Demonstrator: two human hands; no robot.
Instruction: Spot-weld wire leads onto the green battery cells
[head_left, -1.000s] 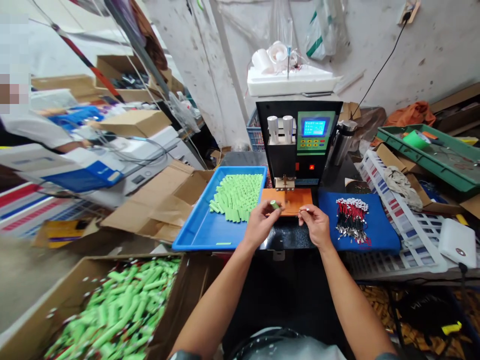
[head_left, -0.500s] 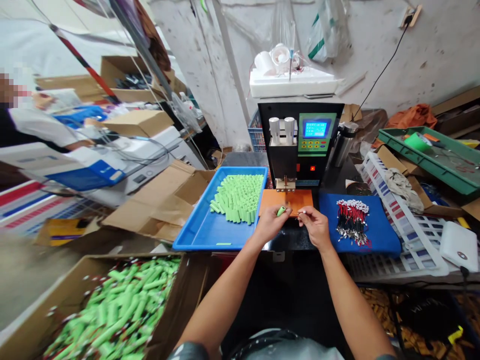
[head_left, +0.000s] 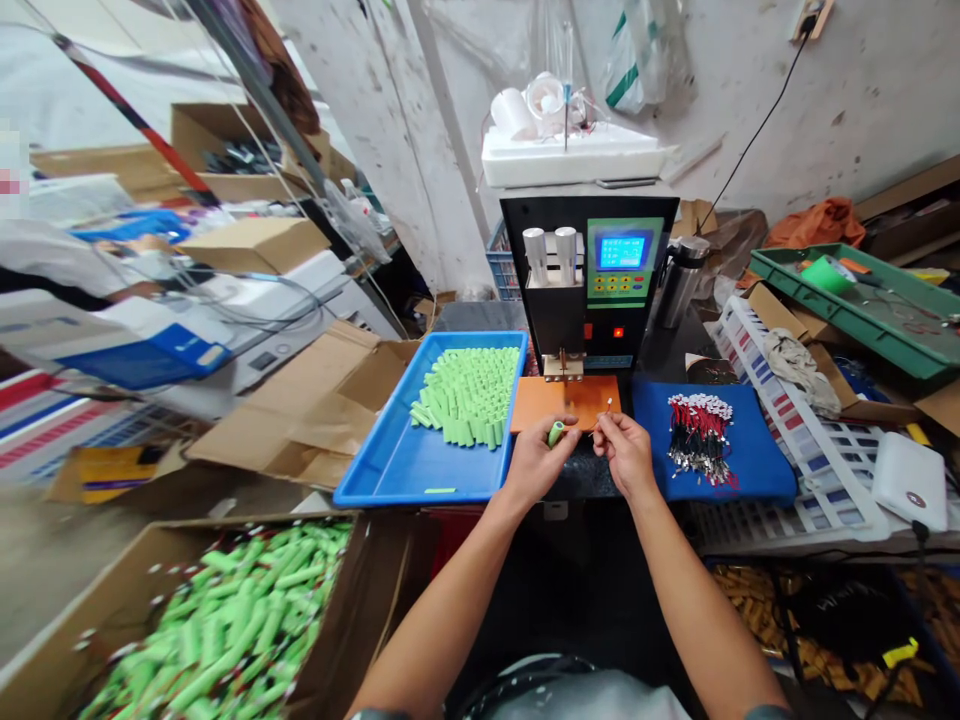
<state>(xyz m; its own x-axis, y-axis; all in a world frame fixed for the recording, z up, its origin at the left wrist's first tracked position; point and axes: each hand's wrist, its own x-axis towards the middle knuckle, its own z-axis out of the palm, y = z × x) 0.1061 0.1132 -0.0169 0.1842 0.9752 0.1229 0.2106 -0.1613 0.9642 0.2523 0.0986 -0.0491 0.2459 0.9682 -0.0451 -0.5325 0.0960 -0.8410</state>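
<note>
My left hand (head_left: 536, 460) is closed round a green battery cell (head_left: 556, 433), one end of which shows above the fingers. Close by, my right hand (head_left: 627, 452) pinches a thin wire lead with a small white connector (head_left: 609, 404) sticking up. Both hands are at the front edge of an orange work plate (head_left: 536, 396), under the electrode tips of a black spot welder (head_left: 551, 325) with a lit blue screen. Left of them, a blue tray (head_left: 375, 475) holds many green cells standing together. Wire leads (head_left: 699, 435) with white connectors lie bunched on a blue mat (head_left: 769, 465) at the right.
A cardboard box (head_left: 367, 590) full of green wired cells stands at lower left. At right are a white plastic crate (head_left: 832, 500), a white power bank (head_left: 910, 480) and a green tray (head_left: 892, 320). A metal flask (head_left: 681, 285) stands beside the welder. A person's sleeve shows far left.
The white connector now sticks up from my right fingers. My hands stay close together, still at the front of the orange plate. The whole view has shifted slightly.
</note>
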